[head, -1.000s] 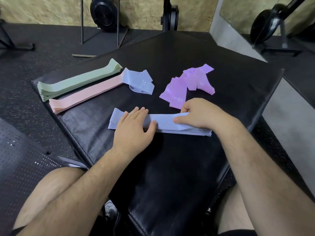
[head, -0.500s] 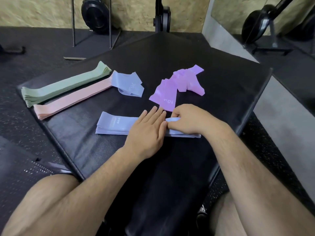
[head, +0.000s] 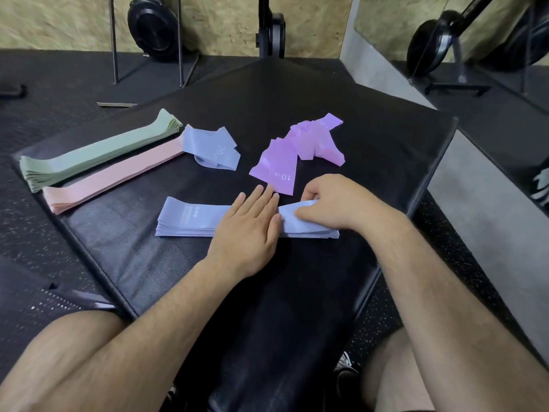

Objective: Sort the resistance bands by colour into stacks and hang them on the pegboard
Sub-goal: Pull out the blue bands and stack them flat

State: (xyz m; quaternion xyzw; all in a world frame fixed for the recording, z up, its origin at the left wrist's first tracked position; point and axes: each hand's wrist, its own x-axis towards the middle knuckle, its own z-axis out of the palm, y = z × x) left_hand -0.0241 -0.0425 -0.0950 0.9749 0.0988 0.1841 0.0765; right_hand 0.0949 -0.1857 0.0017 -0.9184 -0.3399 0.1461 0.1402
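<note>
Two hands on blue band stack (head: 190, 218) mid-counter (head: 371, 138), left hand (head: 248, 227) flat and released pressing it, right hand (head: 332, 203) pinching top band's end, green stack (head: 98, 153), pink stack (head: 116, 173) far left, purple pile (head: 300, 147) behind.

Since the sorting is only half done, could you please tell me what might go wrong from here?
1. The right hand is lifting an end of the top band on the flat blue stack of resistance bands; if the left hand eases off, the stack could slide askew.
2. The crumpled blue 20 LB band overlaps the end of the pink stack; pulling it away may disturb that stack.
3. The loose purple pile lies close and could be brushed.
</note>
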